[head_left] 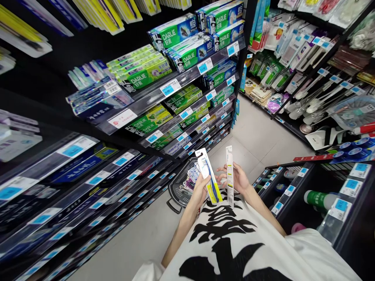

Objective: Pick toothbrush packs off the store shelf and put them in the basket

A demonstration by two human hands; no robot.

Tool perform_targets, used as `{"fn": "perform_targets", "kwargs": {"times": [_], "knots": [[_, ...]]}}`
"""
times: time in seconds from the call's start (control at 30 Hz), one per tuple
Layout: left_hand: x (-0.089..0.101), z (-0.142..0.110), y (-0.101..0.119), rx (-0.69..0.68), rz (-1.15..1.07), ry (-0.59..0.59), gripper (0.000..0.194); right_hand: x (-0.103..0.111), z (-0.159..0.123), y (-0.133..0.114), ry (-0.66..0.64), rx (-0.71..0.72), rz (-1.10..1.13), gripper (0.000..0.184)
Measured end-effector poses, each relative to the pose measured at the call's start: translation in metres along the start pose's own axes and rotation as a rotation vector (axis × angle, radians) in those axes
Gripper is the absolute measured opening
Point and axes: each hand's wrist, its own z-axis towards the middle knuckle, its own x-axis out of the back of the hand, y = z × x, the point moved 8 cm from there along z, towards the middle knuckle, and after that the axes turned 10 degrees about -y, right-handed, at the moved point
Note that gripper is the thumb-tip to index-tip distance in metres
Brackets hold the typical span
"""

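My left hand point(200, 190) is closed on a packaged toothbrush point(213, 187), its blue handle showing against a white and yellow card. The pack stands tilted in front of my chest, its hang hole at the top. Close beside it, my right hand point(239, 180) holds a second toothbrush pack point(230, 176), turned so its narrow white side with small print and a barcode faces me. Some right fingers reach past this pack towards the first one. Below and behind my left hand, a dark grey shopping basket point(173, 186) on the floor contains several colourful packages point(190, 180).
Shelves of boxed toothpaste point(146, 76) rise ahead, with price tags point(170, 88) along their edges. More carded toothbrushes point(102, 15) hang above left. Racks of packaged brushes point(313, 103) stand at right, and a low shelf with bottles point(319, 200) lies near my right arm. Tiled floor point(249, 134) runs between.
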Motion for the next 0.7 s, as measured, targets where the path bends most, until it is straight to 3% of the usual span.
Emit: {"fn": "perform_targets", "kwargs": {"times": [0.27, 0.47, 0.7], "knots": [[-0.007, 0.001, -0.01, 0.04, 0.006, -0.029, 0.058, 0.013, -0.001, 0.008, 0.02, 0.013, -0.142, 0.038], [-0.012, 0.0, -0.006, 0.012, 0.018, -0.055, 0.056, 0.02, -0.001, 0.01, 0.011, -0.012, -0.08, 0.043], [-0.014, -0.001, -0.002, 0.005, -0.041, -0.087, 0.053, 0.016, 0.003, 0.009, -0.027, 0.032, 0.066, 0.038]]}}
